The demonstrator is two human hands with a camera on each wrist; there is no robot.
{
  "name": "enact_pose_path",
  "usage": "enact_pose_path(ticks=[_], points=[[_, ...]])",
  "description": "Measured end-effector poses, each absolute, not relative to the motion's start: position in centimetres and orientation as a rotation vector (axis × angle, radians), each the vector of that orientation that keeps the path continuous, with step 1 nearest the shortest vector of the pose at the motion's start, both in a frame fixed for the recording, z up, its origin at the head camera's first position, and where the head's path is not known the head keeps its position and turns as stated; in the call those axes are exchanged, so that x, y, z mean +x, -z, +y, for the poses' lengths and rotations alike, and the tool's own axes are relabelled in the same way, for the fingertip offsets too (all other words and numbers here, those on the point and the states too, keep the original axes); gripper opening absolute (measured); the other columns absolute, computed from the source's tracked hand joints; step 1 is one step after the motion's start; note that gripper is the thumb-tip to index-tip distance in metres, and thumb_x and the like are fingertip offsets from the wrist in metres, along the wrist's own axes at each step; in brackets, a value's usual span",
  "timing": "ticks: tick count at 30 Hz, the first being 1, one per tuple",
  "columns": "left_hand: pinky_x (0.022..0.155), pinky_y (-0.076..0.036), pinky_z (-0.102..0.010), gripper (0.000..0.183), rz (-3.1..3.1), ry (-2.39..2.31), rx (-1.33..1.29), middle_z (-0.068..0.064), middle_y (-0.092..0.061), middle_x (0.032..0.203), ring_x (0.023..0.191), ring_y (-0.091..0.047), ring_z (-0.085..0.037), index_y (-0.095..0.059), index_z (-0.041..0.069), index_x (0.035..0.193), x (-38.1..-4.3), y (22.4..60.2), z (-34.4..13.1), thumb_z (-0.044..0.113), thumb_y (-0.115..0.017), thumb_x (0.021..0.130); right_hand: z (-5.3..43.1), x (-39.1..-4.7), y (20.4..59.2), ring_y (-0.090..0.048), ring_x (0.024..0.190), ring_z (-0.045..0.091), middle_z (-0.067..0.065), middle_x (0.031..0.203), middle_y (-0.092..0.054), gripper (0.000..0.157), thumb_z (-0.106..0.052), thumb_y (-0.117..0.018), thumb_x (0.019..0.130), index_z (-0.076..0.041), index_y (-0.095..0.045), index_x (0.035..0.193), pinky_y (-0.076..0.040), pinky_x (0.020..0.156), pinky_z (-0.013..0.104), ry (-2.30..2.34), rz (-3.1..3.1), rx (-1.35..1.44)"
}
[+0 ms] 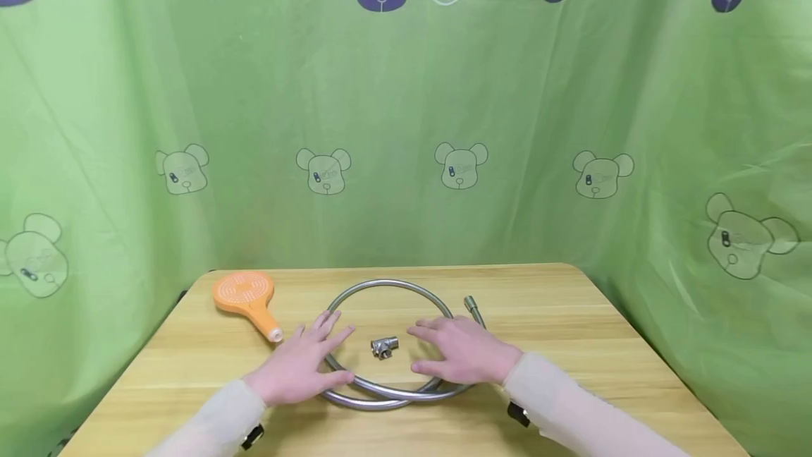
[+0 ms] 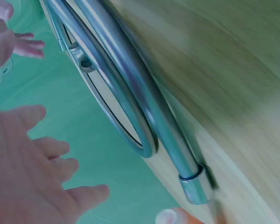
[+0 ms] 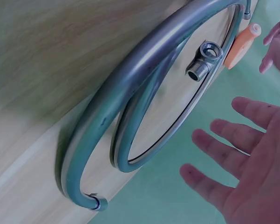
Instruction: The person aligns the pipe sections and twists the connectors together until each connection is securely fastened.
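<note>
Fitting of silvery T-shaped metal (image 1: 383, 348) lies crosswise between left hand (image 1: 297, 365) and right hand (image 1: 466, 350), looking a touch nearer the right; both grips spread wide, nothing held!

It's orange for the shower head (image 1: 249, 296), silver for hose (image 1: 384, 282) and fitting (image 1: 383, 348), yellowish woodgrain for tabletop (image 1: 590, 351), bear-printed green for curtain (image 1: 380, 90)!

passage: above fitting (image 1: 384, 346) | low obstacle: coiled hose (image 1: 406, 395) | left: showerhead (image 1: 246, 296)
</note>
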State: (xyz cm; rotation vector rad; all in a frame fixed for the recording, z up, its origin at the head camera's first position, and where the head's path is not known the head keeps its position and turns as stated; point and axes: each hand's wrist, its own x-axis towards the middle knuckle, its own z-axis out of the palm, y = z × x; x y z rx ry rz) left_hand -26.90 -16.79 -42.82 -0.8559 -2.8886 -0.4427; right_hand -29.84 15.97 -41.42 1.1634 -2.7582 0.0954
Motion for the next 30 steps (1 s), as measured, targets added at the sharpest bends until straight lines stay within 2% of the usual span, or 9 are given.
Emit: enact_pose_path(ticks=[4, 7, 12, 19, 25, 30], points=[[0.116, -0.031, -0.059, 0.072, -2.835, 0.514, -0.721, -0.015, -0.036, 0.159, 0.147, -0.035, -0.037, -0.049, 0.018, 0.149, -27.3, 43.0, -17.4, 0.061, -0.06, 0.092, 15.5, -30.1, 41.5, -0.065, 0.119, 0.023, 0.002, 0.134, -0.066, 0.059, -0.06, -0.053, 0.097, -0.017, -0.062, 0.137, -0.052, 0.102, 0.044, -0.136, -2.71, 1.201], [0.114, -0.038, -0.053, 0.059, -2.787, 0.6, -0.613, -0.013, -0.052, 0.149, 0.139, -0.048, -0.034, -0.058, 0.013, 0.141, -27.6, 42.9, -17.9, 0.048, -0.066, 0.094, 15.0, -30.2, 41.5, -0.066, 0.118, 0.021, 0.0, 0.131, -0.068, 0.052, -0.057, -0.054, 0.098, -0.018, -0.065, 0.132, -0.054, 0.1, 0.041, -0.171, -2.695, 1.208], [0.104, -0.05, -0.05, 0.039, -2.695, 0.714, -0.459, -0.011, -0.07, 0.127, 0.119, -0.065, -0.032, -0.067, 0.01, 0.127, -28.1, 42.6, -19.0, 0.03, -0.069, 0.093, 14.4, -30.3, 41.4, -0.068, 0.115, 0.021, 0.0, 0.127, -0.07, 0.047, -0.053, -0.054, 0.099, -0.018, -0.069, 0.127, -0.055, 0.097, 0.041, -0.218, -2.649, 1.228], [0.09, -0.056, -0.05, 0.032, -2.686, 0.765, -0.287, -0.011, -0.073, 0.114, 0.103, -0.07, -0.03, -0.069, 0.009, 0.12, -28.7, 41.6, -20.6, 0.027, -0.063, 0.095, 13.5, -30.5, 41.3, -0.069, 0.112, 0.018, -0.001, 0.125, -0.071, 0.052, -0.058, -0.047, 0.101, -0.019, -0.069, 0.127, -0.056, 0.095, 0.038, -0.211, -2.624, 1.258], [0.084, -0.055, -0.051, 0.032, -2.718, 0.757, -0.146, -0.012, -0.074, 0.11, 0.095, -0.071, -0.028, -0.069, 0.008, 0.12, -29.3, 40.7, -22.2, 0.027, -0.06, 0.096, 12.9, -30.6, 41.2, -0.07, 0.109, 0.018, -0.001, 0.124, -0.071, 0.043, -0.049, -0.057, 0.099, -0.019, -0.069, 0.128, -0.057, 0.094, 0.038, -0.225, -2.625, 1.271], [0.085, -0.053, -0.054, 0.039, -2.778, 0.74, -0.062, -0.017, -0.072, 0.113, 0.098, -0.07, -0.033, -0.065, 0.005, 0.125, -29.9, 40.6, -23.6, 0.029, -0.059, 0.095, 12.5, -30.6, 41.3, -0.071, 0.106, 0.017, -0.001, 0.122, -0.072, 0.043, -0.049, -0.057, 0.099, -0.018, -0.068, 0.128, -0.057, 0.093, 0.038, -0.251, -2.627, 1.283]])
